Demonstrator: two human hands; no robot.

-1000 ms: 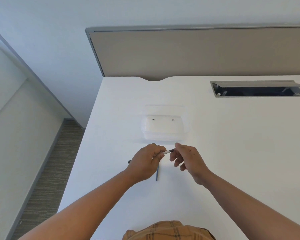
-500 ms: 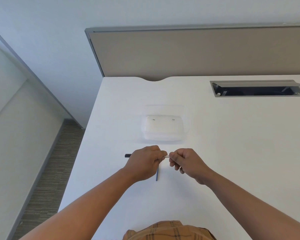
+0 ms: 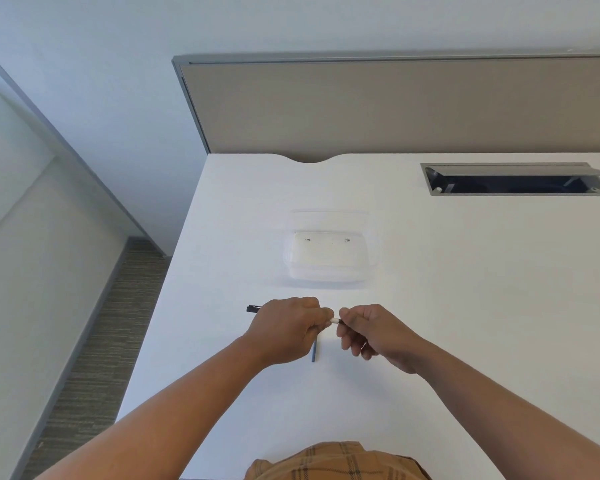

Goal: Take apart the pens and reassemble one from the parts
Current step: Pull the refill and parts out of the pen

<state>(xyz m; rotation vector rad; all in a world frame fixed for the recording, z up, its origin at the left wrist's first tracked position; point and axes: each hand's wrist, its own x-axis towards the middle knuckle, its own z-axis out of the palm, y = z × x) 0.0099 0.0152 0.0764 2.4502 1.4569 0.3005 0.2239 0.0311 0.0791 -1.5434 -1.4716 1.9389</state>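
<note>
My left hand (image 3: 291, 329) is closed around a pen held level over the white desk (image 3: 465, 306). The pen's black rear end (image 3: 253, 309) sticks out to the left of the fist, and a short white part (image 3: 335, 320) shows at its right. My right hand (image 3: 368, 330) pinches a small dark piece right at that white end. A thin blue refill (image 3: 314, 351) lies on the desk below my left hand, partly hidden by it.
A clear plastic container (image 3: 329, 271) with two tiny parts inside stands just beyond my hands. A grey cable hatch (image 3: 516, 180) is open at the back right. A beige partition (image 3: 395, 105) runs along the desk's far edge. The desk's left edge drops to the floor.
My hands dropped a little toward the desk and the pen's black end came out to the left of my fist. The gap between my hands has opened slightly, baring the white end.
</note>
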